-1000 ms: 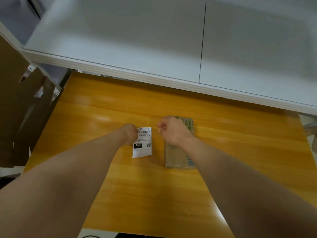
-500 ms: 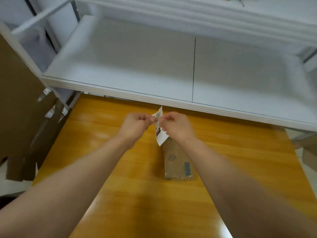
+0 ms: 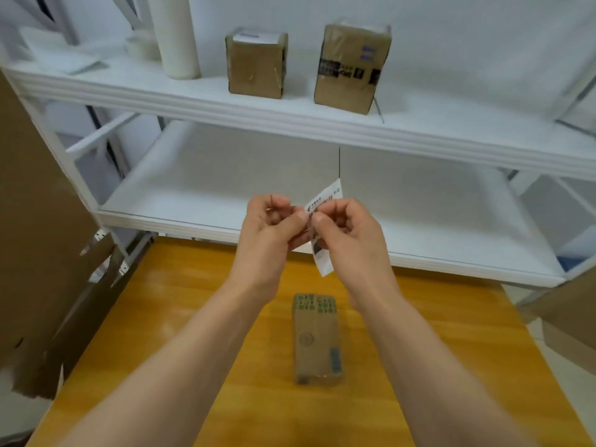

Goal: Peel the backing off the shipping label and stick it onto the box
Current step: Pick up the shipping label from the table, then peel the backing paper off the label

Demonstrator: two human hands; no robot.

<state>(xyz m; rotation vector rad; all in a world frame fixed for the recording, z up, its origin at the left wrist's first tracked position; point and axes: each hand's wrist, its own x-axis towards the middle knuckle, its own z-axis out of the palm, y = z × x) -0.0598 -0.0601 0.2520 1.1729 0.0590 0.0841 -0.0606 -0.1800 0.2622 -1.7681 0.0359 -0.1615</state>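
A white shipping label [image 3: 325, 198] with black print is held up in the air over the far part of the table, pinched from both sides. My left hand [image 3: 269, 230] grips its left edge between thumb and fingers. My right hand [image 3: 350, 233] pinches it at the middle, and the label's lower end [image 3: 323, 262] hangs below that hand. A small brown cardboard box [image 3: 317, 338] lies flat on the orange wooden table [image 3: 200, 317], below and nearer than both hands, untouched. Whether the backing has separated from the label cannot be made out.
A white metal shelf unit [image 3: 322, 127] stands behind the table. On its upper shelf stand two brown parcels [image 3: 256, 64] [image 3: 351, 64] and a white roll [image 3: 175, 37]. Flattened brown cardboard [image 3: 35, 240] leans at the left, more cardboard [image 3: 567, 317] at the right.
The label was picked up from the table and raised with both hands, which now pinch it together. The view has tilted upward, revealing the upper shelf. The box has stayed in place.
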